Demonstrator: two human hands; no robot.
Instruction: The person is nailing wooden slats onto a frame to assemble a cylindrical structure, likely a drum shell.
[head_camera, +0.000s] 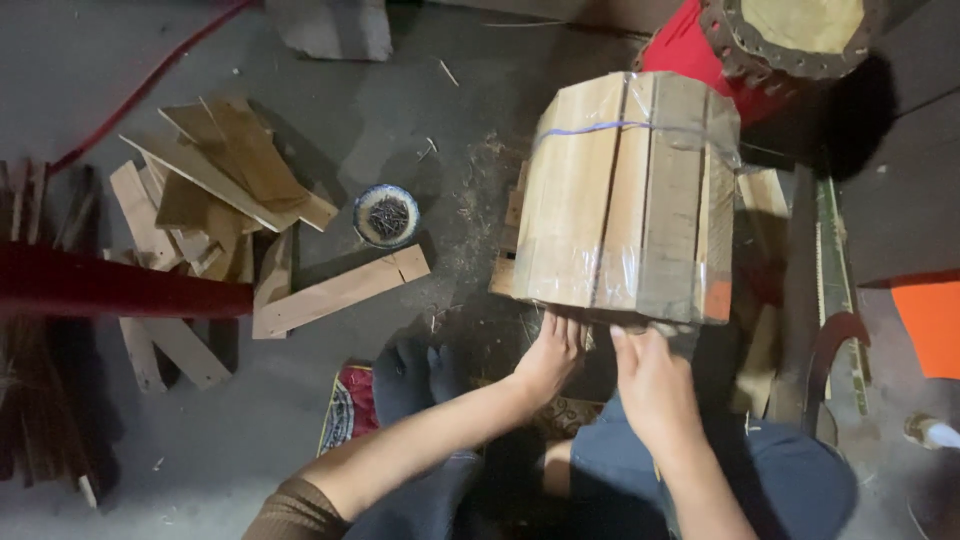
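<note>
A barrel-shaped shell of wooden staves (625, 195), wrapped in clear tape with a thin blue band near its far end, lies on its side in front of me. My left hand (548, 355) touches the shell's near rim from below, fingers spread against the wood. Beside it, my right hand (650, 375) grips the same rim where clear tape hangs loose. My knees in blue trousers are just under both hands.
Loose wooden planks and offcuts (215, 195) are heaped on the concrete floor at left. A small patterned bowl of nails (386, 215) stands beside a plank (340, 292). A red drum (760, 45) sits behind the shell. A handsaw (835, 290) lies at right.
</note>
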